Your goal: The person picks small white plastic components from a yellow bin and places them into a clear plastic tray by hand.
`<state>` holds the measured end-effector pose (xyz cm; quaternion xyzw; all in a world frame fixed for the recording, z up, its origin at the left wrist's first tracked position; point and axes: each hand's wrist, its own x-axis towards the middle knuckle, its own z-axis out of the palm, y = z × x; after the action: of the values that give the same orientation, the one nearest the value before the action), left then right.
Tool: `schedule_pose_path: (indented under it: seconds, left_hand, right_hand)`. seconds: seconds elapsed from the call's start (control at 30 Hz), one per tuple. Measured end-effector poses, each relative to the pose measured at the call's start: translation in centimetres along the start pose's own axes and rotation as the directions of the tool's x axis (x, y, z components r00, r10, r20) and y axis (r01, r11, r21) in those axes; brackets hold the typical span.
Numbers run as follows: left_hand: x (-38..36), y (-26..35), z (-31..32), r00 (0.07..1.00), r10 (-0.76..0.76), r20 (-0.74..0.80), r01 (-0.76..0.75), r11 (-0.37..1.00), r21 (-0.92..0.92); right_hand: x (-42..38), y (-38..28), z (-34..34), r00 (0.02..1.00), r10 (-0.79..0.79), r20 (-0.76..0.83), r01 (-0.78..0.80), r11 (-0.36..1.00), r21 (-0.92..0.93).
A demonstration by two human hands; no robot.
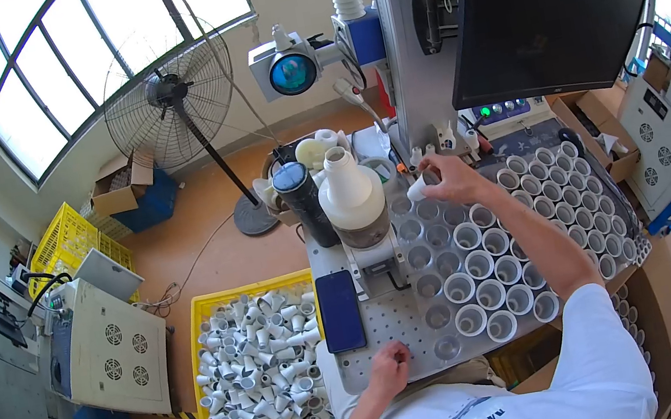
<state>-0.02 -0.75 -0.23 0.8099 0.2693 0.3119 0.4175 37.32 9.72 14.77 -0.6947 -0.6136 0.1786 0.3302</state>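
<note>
My right hand point(451, 181) reaches to the back of the perforated metal table point(390, 324), its fingers closed around a white plastic cup point(418, 188). Below it stand rows of upright white cups point(479, 264), open ends up, beside a column of clear round holders point(429, 285). Near the table's front edge rests my left hand point(390, 368), fingers curled, with nothing seen in them. A dark phone point(340, 312) lies just behind that hand. A white cone-topped fixture point(351, 194) stands left of my right hand.
A yellow crate point(206, 409) full of loose white cups stands left of the table. More cups point(564, 193) fill a tray on the right. A monitor point(542, 11) and a lens head point(292, 73) hang over the table. Behind are a black cylinder point(306, 205) and a fan point(170, 91).
</note>
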Motion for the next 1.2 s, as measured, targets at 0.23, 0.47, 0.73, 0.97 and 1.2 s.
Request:
schedule_pose_path:
  seconds: [0.23, 0.47, 0.73, 0.97, 1.2]
  left_hand:
    - [0.1, 0.2, -0.4, 0.978, -0.205, 0.044, 0.207, 0.977, -0.045]
    - [0.2, 0.2, -0.4, 0.972, -0.231, 0.053, 0.234, 0.97, -0.065]
    - [0.2, 0.1, -0.4, 0.968, -0.246, 0.052, 0.25, 0.964, -0.095]
    - [0.2, 0.1, -0.1, 0.98, -0.198, -0.009, 0.196, 0.974, -0.117]
    - [0.3, 0.3, -0.4, 0.968, -0.252, 0.019, 0.253, 0.962, -0.1]
  right_hand:
    - [-0.1, 2.5, 5.5, 0.999, -0.035, 0.013, 0.035, 0.999, 0.007]
    - [-0.4, 2.5, 5.8, 0.987, -0.158, -0.002, 0.158, 0.987, -0.033]
    - [-0.3, 2.2, 5.8, 0.99, -0.144, -0.006, 0.144, 0.989, -0.025]
    - [-0.4, 2.2, 5.9, 0.991, -0.132, -0.025, 0.131, 0.991, -0.032]
    - [-0.5, 2.2, 5.8, 0.99, -0.136, -0.025, 0.135, 0.99, -0.042]
